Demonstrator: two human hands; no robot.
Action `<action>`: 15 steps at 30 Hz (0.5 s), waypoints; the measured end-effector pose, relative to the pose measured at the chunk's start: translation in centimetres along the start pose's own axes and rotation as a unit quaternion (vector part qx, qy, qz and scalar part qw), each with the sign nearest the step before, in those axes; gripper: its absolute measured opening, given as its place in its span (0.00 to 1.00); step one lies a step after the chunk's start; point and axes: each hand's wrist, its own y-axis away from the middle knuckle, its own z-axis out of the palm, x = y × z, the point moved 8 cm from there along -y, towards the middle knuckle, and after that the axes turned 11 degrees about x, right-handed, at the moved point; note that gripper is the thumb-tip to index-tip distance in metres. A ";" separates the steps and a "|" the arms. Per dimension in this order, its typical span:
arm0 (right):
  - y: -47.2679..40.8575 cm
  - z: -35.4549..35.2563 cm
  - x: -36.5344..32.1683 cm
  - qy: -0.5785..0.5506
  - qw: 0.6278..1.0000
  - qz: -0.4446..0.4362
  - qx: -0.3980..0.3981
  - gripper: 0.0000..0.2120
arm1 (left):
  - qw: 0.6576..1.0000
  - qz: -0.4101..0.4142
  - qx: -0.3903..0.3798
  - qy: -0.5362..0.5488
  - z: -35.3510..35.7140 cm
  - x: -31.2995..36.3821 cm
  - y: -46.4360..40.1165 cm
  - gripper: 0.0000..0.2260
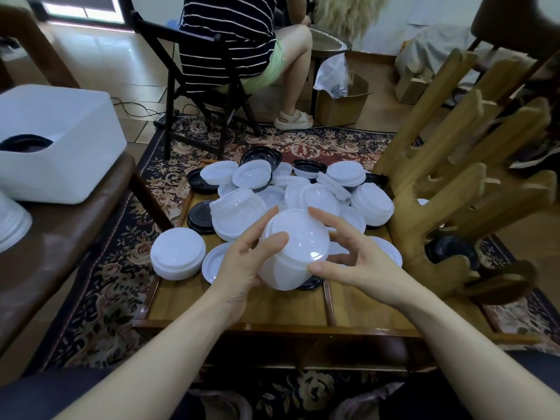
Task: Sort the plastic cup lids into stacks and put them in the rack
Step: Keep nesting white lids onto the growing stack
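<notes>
In hand: your left hand [242,265] and right hand [357,262] both curl round a stack of white lids [292,250], held above the table's [242,310] near middle.
Done: one white stack [178,257] stands at left; black lids [451,250] sit low in the rack [439,183] at right.
Left: you have the far pile [303,192] of mixed lids unsorted, so you're early on.

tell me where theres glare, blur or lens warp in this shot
Head view: glare glints on the clear top of the white lid stack gripped by the left hand and right hand; a window reflection washes out the floor top left; the wooden rack bows outward from wide-angle warp and its near foot is blurred.
</notes>
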 end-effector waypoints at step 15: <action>-0.3 -4.3 8.1 0.567 0.810 -0.145 0.044 0.21 | 0.998 -0.011 0.039 0.043 -1.5 0.3 -0.4 0.30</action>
